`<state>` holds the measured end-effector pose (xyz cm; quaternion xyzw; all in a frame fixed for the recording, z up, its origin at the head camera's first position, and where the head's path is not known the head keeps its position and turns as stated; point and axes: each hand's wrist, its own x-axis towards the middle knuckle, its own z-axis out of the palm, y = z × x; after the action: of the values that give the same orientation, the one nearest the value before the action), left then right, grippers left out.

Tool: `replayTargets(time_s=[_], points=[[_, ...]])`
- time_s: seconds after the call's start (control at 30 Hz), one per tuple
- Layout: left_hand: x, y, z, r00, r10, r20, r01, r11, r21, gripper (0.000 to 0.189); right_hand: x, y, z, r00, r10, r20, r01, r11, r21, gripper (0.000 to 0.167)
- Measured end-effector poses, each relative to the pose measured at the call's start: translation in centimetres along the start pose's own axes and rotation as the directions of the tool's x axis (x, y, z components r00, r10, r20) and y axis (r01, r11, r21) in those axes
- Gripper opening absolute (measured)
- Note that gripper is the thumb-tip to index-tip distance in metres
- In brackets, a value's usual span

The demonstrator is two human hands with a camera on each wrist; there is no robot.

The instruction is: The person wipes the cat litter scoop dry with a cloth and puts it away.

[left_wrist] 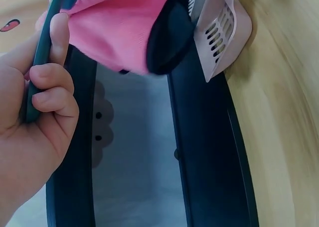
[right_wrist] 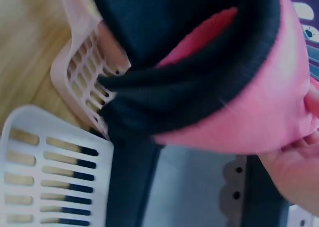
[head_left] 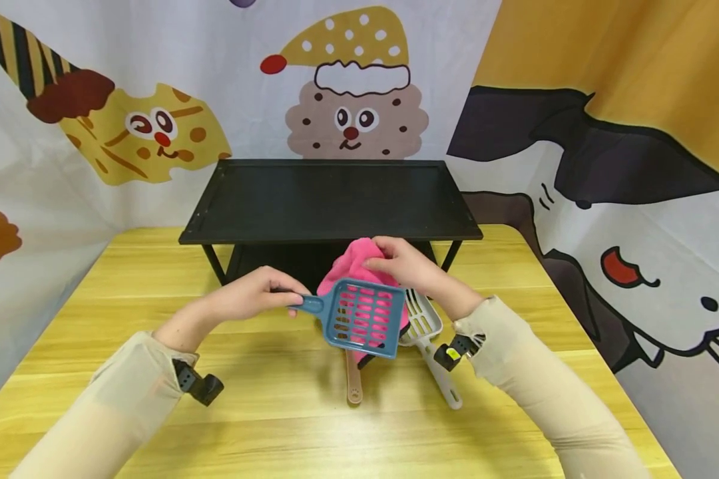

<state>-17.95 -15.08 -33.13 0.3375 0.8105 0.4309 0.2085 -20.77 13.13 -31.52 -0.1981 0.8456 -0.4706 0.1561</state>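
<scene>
My left hand (head_left: 260, 293) pinches the handle of a blue slotted litter scoop (head_left: 329, 307), its head tilted up in front of a pink plush cloth (head_left: 359, 256). The cloth has black edging and is gripped at its top by my right hand (head_left: 404, 263). In the right wrist view the cloth (right_wrist: 279, 102) hangs in a curved, pouch-like fold. Behind and below it are a white litter scoop (head_left: 442, 372) and a pale pink one (head_left: 353, 386), handles toward me. The pink scoop's head (right_wrist: 60, 75) is hidden by the cloth in the head view.
A black two-level rack (head_left: 329, 199) stands at the back of the wooden table (head_left: 263, 412), with the scoop heads at its front edge. A curtain with cartoon prints (head_left: 251, 86) hangs behind and along the sides. Each wrist carries a small black camera (head_left: 204, 388).
</scene>
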Motion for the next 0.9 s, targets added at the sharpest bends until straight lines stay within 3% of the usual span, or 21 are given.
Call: replayTargets(time_s=[0.07, 0.17, 0.3, 0.53, 0.67, 0.9], points=[[0.1, 0.0, -0.1, 1.000, 0.004, 0.004, -0.004, 1.000, 0.001, 0.019, 0.1, 0.0, 0.0, 0.997, 0.032, 0.066, -0.041, 0.988, 0.146, 0.023], [0.2, 0.0, -0.3, 1.000, 0.007, 0.005, -0.007, 1.000, 0.002, 0.019, 0.2, 0.1, 0.0, 0.986, 0.030, 0.165, -0.086, 0.935, 0.345, 0.024], [0.2, -0.2, -0.4, 1.000, 0.017, -0.003, -0.017, 0.999, 0.029, 0.020, 0.2, 0.3, 0.1, 0.969, -0.011, 0.249, -0.114, 0.868, 0.483, 0.018], [0.1, -0.9, -0.4, 0.999, 0.040, -0.018, -0.037, 0.994, 0.105, 0.020, 0.4, 1.1, 0.2, 0.952, -0.072, 0.298, -0.100, 0.846, 0.524, 0.019], [0.0, -1.1, -0.5, 0.999, 0.045, -0.029, -0.041, 0.992, 0.116, 0.019, 0.3, 1.6, 0.1, 0.953, -0.086, 0.290, -0.097, 0.821, 0.562, 0.020], [-0.6, -1.8, -0.6, 0.999, 0.002, -0.045, 0.003, 0.993, 0.114, 0.020, -0.2, 2.2, -0.2, 0.962, -0.082, 0.260, -0.075, 0.836, 0.543, 0.022]])
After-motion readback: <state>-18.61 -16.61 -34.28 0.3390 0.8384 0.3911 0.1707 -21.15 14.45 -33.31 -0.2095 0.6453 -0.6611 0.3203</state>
